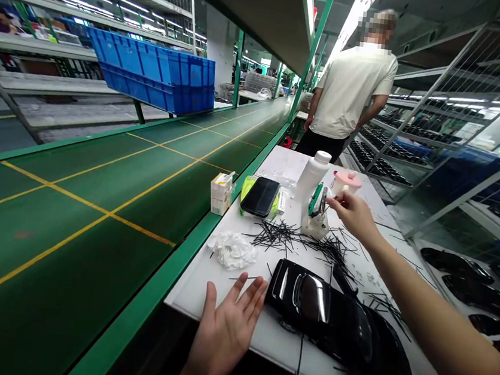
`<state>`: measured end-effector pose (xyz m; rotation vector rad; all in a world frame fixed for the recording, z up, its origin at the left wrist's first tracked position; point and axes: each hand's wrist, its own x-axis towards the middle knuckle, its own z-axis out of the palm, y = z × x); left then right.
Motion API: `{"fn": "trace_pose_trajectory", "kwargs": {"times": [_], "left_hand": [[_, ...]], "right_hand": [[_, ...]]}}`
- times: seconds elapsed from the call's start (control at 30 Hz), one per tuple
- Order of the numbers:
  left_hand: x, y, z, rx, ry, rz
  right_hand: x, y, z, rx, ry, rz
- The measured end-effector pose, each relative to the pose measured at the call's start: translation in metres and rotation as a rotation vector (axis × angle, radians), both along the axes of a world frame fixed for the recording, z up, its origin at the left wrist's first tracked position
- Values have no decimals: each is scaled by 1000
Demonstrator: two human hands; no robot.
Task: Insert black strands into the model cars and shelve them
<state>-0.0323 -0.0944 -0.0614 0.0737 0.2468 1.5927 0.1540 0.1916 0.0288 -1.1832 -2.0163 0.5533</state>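
My left hand is palm up at the table's front edge, fingers stretched out and holding nothing. Just right of its fingertips lies a glossy black model car, one door standing open. My right hand reaches over the table, thumb and fingers pinched together at a small green and metal device on a whitish base. Whatever is between those fingers is too small to make out. Thin black sticks lie scattered around the device's base. A white bottle stands right behind it.
A green conveyor belt runs along the left, with a blue crate beyond. Crumpled white tissue, a phone, a small box and a pink-lidded container are nearby. A person stands behind; racks line the right.
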Motion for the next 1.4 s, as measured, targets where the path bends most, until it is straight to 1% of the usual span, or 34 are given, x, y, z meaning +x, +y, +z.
{"fn": "trace_pose_trajectory", "kwargs": {"times": [0.1,0.17,0.23,0.33,0.4,0.47,0.57,0.63,0.73,0.87,0.97,1.07,1.17,1.27,1.4], "left_hand": [[-2,-1,1,14,13,-15],[-2,-1,1,-1,23,-21],[-3,-1,1,-18,31,-29],[-4,-2,-1,-17,35,-29],[-5,-2,-1,-7,32,-32],[-7,-1,-1,-4,26,-44],[-7,0,1,-30,28,-57],[-6,1,4,-66,44,-49],[-4,2,9,-107,85,-31],[-5,3,12,-160,77,-69],[-6,4,13,-180,65,-86],[-6,5,14,-195,82,-77],[-5,5,15,-210,94,-68],[-5,5,15,-214,102,-62],[-4,6,17,-222,108,-59]], "right_hand": [[3,-3,-1,-9,110,31],[7,-6,4,10,230,26],[14,-9,15,65,383,-8],[26,-16,39,142,603,-40],[34,-28,54,151,706,-30],[41,-48,63,139,771,-18],[48,-88,66,109,829,-26],[52,-117,61,60,851,-42],[59,-160,47,-32,854,-76],[66,-208,17,-47,825,-125],[68,-235,-6,-33,769,-145],[70,-249,-24,-26,702,-174],[72,-254,-35,41,616,-166],[72,-254,-41,114,524,-143],[71,-254,-46,141,426,-116]]}}
